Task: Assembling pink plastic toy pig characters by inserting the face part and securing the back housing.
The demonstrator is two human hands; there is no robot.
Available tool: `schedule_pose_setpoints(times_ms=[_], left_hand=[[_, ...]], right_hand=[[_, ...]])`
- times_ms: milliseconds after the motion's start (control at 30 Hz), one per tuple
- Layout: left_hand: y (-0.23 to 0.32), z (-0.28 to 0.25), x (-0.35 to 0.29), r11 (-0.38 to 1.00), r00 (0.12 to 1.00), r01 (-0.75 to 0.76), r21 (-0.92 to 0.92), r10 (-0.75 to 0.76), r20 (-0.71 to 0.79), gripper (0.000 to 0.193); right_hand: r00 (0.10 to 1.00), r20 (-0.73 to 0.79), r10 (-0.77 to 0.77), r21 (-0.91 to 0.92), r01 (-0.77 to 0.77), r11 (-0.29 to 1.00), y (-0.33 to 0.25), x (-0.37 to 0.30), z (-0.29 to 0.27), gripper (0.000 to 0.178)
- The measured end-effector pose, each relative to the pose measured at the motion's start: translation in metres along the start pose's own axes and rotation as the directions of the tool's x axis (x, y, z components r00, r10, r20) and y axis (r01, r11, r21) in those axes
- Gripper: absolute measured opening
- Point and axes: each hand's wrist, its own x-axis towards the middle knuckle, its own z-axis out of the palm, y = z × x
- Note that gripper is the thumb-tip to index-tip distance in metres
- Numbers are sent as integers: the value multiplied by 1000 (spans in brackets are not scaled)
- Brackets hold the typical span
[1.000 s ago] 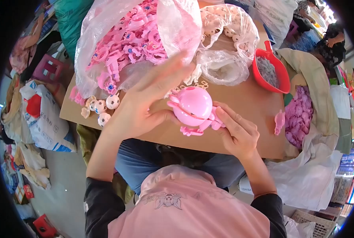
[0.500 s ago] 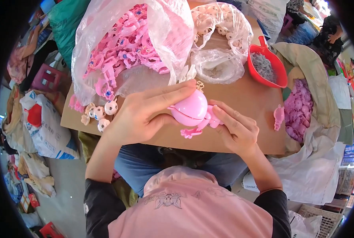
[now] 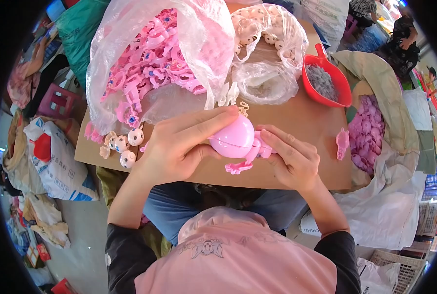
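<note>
Over the near half of the brown tabletop [image 3: 296, 115] I hold a glossy pink plastic toy figure [image 3: 235, 138] with a round, ball-like head and a seam across it. My left hand [image 3: 172, 149] is closed around the head, thumb below and fingers above. My right hand [image 3: 295, 158] pinches the smaller body part between thumb and fingers. A small pink limb sticks out below the head. My palms hide part of the toy. Left of my left hand lie several white balls with dark spots [image 3: 122, 142].
A clear plastic bag [image 3: 206, 54] spills pink plastic parts [image 3: 154, 63]. Beside it, another clear bag [image 3: 272, 81] holds pale balls. A red scoop [image 3: 343, 95] contains small grey pieces. One pink part [image 3: 342, 143] lies near the right edge, by a sack of pink parts [image 3: 367, 132].
Both hands keep their hold on the toy. Its head has turned slightly, and the seam across it looks narrower. The view has shifted a little.
</note>
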Motion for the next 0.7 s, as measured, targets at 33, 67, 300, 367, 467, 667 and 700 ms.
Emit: schedule_pose_setpoints(times_ms=[33, 67, 300, 367, 467, 667, 700], left_hand=[[-1, 0, 0, 1000, 1000, 2, -2, -2, 1, 61], [-3, 0, 2, 997, 998, -55, 45, 57, -30, 61], [13, 2, 20, 951, 973, -201, 237, 221, -61, 60], [-4, -4, -1, 963, 973, -166, 213, 195, -124, 54], [3, -2, -5, 989, 993, 56, 138, -41, -107, 55], [11, 1, 13, 1000, 993, 22, -13, -23, -117, 54], [15, 0, 13, 992, 990, 84, -99, -94, -108, 52]], right_hand=[[1000, 16, -2, 1, 2, 1000, 0, 1, -2, 38], [1000, 17, 0, 1, 0, 1000, 0, 5, -3, 38], [984, 164, -63, -155, 88, 984, -12, 16, -45, 45], [976, 218, -23, 5, 23, 1000, 1, 17, -18, 47], [959, 275, 69, 142, -111, 984, 1, 26, -20, 52], [985, 167, -38, -10, 40, 999, -10, 33, -43, 51], [987, 159, -20, -16, 22, 1000, -12, 31, -42, 51]])
